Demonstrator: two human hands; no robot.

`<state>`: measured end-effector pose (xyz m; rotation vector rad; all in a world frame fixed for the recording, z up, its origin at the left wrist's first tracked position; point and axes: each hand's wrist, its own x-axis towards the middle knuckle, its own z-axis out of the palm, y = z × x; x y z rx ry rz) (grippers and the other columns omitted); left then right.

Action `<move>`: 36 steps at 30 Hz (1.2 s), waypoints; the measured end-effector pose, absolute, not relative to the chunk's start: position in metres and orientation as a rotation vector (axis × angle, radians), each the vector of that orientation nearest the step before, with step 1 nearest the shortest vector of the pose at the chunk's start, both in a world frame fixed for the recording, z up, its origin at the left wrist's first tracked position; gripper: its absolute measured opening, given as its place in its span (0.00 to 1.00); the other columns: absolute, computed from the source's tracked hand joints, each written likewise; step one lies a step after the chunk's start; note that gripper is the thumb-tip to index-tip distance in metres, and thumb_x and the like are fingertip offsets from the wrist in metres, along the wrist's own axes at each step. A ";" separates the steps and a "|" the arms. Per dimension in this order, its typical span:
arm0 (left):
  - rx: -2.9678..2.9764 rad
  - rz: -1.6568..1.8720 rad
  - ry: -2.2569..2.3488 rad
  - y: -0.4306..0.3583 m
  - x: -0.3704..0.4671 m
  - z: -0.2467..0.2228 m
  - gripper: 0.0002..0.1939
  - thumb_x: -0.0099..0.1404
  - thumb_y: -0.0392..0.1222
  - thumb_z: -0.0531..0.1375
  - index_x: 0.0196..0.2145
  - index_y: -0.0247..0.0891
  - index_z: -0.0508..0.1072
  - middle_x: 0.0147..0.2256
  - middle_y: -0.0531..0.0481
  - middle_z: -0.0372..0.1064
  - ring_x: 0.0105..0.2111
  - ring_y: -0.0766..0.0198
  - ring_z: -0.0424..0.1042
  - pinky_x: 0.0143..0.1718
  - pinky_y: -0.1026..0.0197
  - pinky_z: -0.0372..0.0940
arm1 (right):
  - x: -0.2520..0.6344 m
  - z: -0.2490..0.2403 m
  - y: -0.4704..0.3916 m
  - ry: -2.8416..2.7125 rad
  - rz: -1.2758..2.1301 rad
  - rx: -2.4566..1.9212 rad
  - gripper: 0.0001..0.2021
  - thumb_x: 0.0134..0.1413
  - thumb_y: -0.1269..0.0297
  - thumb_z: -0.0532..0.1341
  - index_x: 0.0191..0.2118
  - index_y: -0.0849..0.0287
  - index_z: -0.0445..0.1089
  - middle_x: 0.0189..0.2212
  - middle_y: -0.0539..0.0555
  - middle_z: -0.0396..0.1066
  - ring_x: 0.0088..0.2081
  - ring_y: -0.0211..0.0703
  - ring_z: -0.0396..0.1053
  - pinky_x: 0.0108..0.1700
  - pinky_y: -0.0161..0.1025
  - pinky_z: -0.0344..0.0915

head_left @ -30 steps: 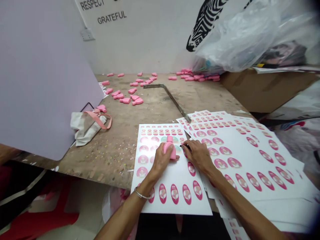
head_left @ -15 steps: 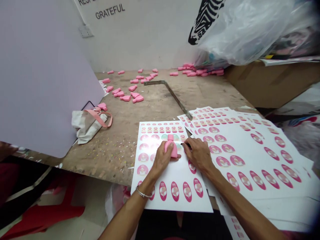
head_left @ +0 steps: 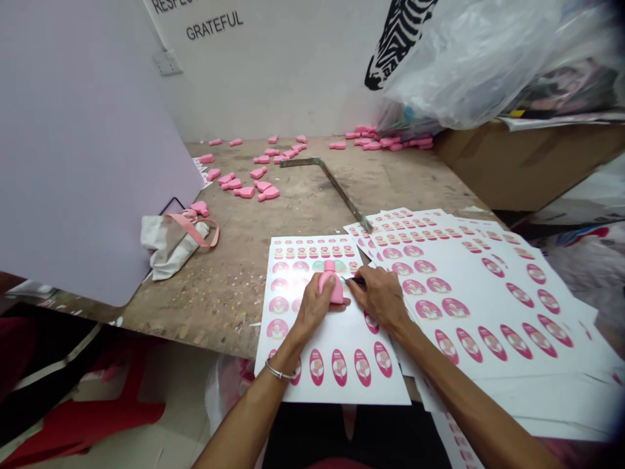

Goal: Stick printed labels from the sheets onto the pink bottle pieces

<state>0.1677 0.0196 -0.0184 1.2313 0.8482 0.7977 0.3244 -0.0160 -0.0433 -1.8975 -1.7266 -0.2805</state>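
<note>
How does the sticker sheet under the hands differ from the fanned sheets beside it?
The single sticker sheet lies alone, with many stickers gone from its middle; the fanned sheets overlap in a spread stack and look mostly full. Both carry pink oval stickers on white backing.

A worn wooden table (head_left: 273,215) meets a white wall (head_left: 293,78) bearing a zebra print (head_left: 398,36).

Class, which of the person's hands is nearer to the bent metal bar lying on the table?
Right. The right hand lies just below the metal bar's near end; the left hand, holding a pink piece, sits farther left.
</note>
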 end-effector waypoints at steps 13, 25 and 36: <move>1.181 0.814 0.833 0.018 0.167 -0.018 0.21 0.64 0.57 0.54 0.43 0.35 0.62 0.33 0.46 0.68 0.28 0.59 0.76 0.31 0.58 0.73 | 0.328 -0.041 -0.011 -1.570 -0.010 -1.877 0.12 0.53 0.54 0.60 0.31 0.58 0.68 0.29 0.52 0.71 0.33 0.44 0.66 0.39 0.43 0.57; 0.929 0.927 0.755 0.009 0.163 -0.011 0.31 0.61 0.66 0.51 0.38 0.31 0.69 0.28 0.46 0.67 0.26 0.61 0.71 0.28 0.57 0.73 | 0.323 0.000 -0.039 -1.164 0.489 -1.495 0.16 0.48 0.48 0.63 0.30 0.59 0.72 0.27 0.51 0.72 0.28 0.39 0.67 0.31 0.36 0.64; 0.896 0.913 0.712 -0.012 0.162 0.014 0.31 0.65 0.64 0.47 0.40 0.31 0.73 0.34 0.41 0.73 0.32 0.58 0.74 0.33 0.54 0.74 | 0.291 0.012 -0.051 -1.226 0.520 -1.415 0.13 0.50 0.52 0.63 0.35 0.55 0.77 0.34 0.53 0.77 0.35 0.47 0.73 0.40 0.44 0.70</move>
